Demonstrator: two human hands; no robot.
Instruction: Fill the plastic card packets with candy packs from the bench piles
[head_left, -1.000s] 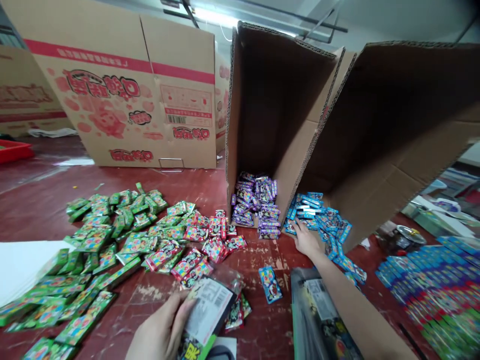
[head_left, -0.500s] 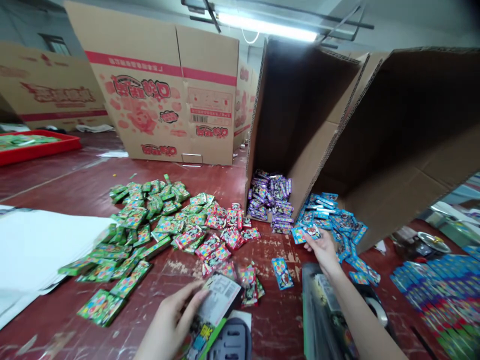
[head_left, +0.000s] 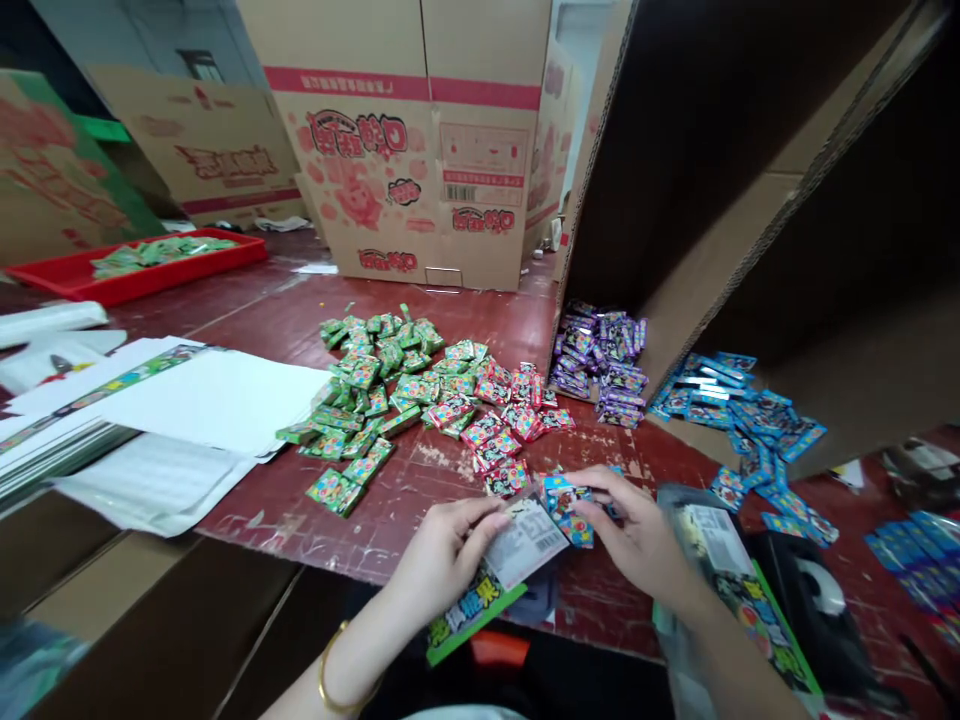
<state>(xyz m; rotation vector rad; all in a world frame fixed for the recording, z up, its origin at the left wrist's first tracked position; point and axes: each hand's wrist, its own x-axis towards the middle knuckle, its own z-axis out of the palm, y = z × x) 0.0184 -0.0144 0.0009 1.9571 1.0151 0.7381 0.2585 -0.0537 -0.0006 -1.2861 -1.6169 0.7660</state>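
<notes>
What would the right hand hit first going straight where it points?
The right hand, blue packet leading, would probably meet the bag in the left hand; depth is unclear.

Blue packet glossy; printed carton matt cardboard; tabletop scuffed.

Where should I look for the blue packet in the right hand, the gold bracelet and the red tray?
Blue packet [head_left: 559, 497]: head view, on its printed face.
Gold bracelet [head_left: 323, 678]: head view, on its curved band.
Red tray [head_left: 150, 283]: head view, on its front wall.
</notes>
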